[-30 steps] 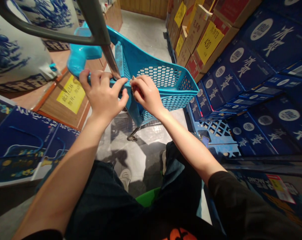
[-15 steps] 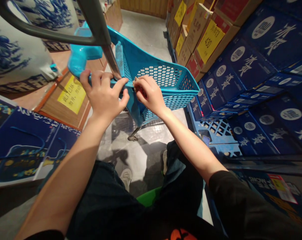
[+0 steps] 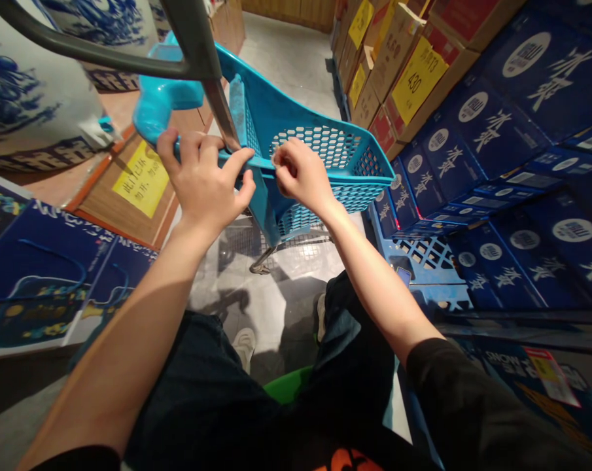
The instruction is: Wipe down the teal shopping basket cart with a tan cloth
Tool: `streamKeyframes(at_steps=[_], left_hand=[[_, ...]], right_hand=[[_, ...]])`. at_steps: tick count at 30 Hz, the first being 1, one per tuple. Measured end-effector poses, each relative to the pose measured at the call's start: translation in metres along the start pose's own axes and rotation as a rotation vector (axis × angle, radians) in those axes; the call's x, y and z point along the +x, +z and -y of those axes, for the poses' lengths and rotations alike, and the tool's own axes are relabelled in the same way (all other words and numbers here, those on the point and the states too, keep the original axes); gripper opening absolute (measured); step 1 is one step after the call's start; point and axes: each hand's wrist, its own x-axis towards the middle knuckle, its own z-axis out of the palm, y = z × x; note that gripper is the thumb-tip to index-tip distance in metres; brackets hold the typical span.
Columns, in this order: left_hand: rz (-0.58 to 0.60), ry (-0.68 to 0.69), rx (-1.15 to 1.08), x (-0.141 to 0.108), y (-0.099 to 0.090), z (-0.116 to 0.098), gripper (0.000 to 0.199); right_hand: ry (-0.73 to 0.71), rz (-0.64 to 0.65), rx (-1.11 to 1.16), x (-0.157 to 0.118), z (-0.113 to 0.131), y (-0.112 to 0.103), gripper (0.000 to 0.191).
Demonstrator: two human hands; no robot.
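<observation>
Touching blue plastic trolley basket [image 3: 280, 101], ahead, near stacked blue cartons [image 3: 452, 173] | left hand [image 3: 207, 180]: fingers hooked over rim, slightly spread | right hand [image 3: 300, 171]: fingertips pinched, apparently on pale scrap [image 3: 275, 159], material unclear | basket likely stiff, slick; best held by rim

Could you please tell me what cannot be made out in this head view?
Head view: anything inside the right hand's grip, hidden by its curled fingers.
Head view: the upper end of the grey bar, cut off by the top edge.
Head view: the full shape of the green object, hidden by the legs.
</observation>
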Motion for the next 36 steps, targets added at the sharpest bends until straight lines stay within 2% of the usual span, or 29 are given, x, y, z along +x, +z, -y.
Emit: streamKeyframes(at_steps=[2, 4, 6, 9, 11, 13, 16, 18, 20, 23, 25, 27, 32, 34, 36], left_hand=[[-0.005, 0.01, -0.018, 0.0, 0.0, 0.001, 0.042], [-0.017, 0.028, -0.039, -0.001, 0.002, 0.002, 0.04], [-0.038, 0.047, -0.046, -0.001, 0.003, 0.004, 0.039], [-0.07, 0.069, -0.031, -0.001, 0.005, 0.007, 0.039], [-0.07, 0.074, -0.033, -0.001, 0.005, 0.008, 0.039], [-0.052, 0.069, -0.047, -0.001, 0.005, 0.009, 0.039], [-0.03, 0.059, -0.068, -0.001, 0.005, 0.008, 0.044], [-0.032, 0.061, -0.059, -0.001, 0.006, 0.008, 0.045], [-0.045, 0.065, -0.034, -0.001, 0.006, 0.008, 0.044], [-0.069, 0.078, -0.007, -0.001, 0.008, 0.008, 0.042], [-0.067, 0.082, 0.0, -0.001, 0.008, 0.009, 0.043], [-0.043, 0.07, 0.0, -0.001, 0.007, 0.009, 0.044], [-0.02, 0.06, -0.044, -0.002, 0.006, 0.009, 0.044], [-0.015, 0.058, -0.079, -0.002, 0.005, 0.008, 0.044], [0.0, 0.04, -0.111, -0.002, 0.004, 0.006, 0.046]], right_hand=[[0.071, -0.012, -0.008, 0.002, -0.016, -0.004, 0.016], [0.099, -0.021, -0.017, 0.003, -0.023, -0.005, 0.017], [0.061, -0.019, -0.018, 0.003, -0.013, -0.003, 0.016], [-0.069, -0.008, -0.006, 0.004, 0.014, 0.0, 0.016], [-0.102, 0.001, -0.007, 0.004, 0.021, -0.001, 0.017], [-0.046, 0.001, -0.018, 0.002, 0.01, -0.003, 0.016], [0.095, -0.021, -0.034, 0.0, -0.018, -0.006, 0.016], [0.131, -0.027, -0.03, -0.001, -0.024, -0.004, 0.016], [0.093, -0.02, -0.017, -0.001, -0.014, -0.001, 0.016], [-0.025, -0.001, 0.004, 0.0, 0.014, 0.003, 0.016], [-0.064, 0.006, 0.006, 0.001, 0.023, 0.001, 0.016], [-0.031, -0.001, -0.004, 0.0, 0.015, -0.004, 0.016], [0.203, -0.005, -0.03, -0.003, -0.025, -0.022, 0.018], [0.234, 0.023, -0.026, -0.003, -0.021, -0.022, 0.017], [0.194, 0.031, -0.001, -0.003, -0.006, -0.018, 0.016]])
